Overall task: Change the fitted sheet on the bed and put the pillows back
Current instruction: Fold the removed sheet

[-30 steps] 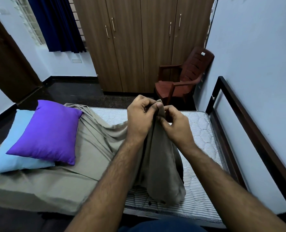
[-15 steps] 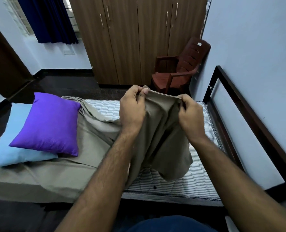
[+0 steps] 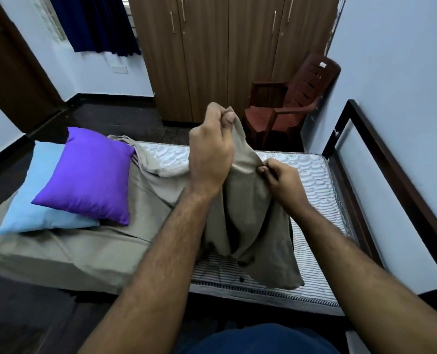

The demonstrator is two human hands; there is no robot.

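The left hand [image 3: 209, 154] is raised over the bed and grips a bunched corner of the beige sheet [image 3: 248, 213] between its curled fingers and thumb. The right hand [image 3: 281, 180] is lower and to the right, and it pinches the edge of the same sheet. Between and below the 2 hands the cloth hangs down in folds, and its loose end lies over the near edge of the mattress [image 3: 312, 172].

The rest of the sheet still covers the left part of the mattress, where it lies flat with some wrinkles. The right part of the mattress is bare and shows its striped, quilted top. On the covered part rest 2 pillows: a purple pillow [image 3: 89, 175] lies on top of a light blue pillow [image 3: 36, 198] and overlaps it.

Behind the bed stand a brown chair [image 3: 294, 98] and a wooden wardrobe [image 3: 225, 52]. A dark bed frame [image 3: 391, 180] runs along the wall on the right.
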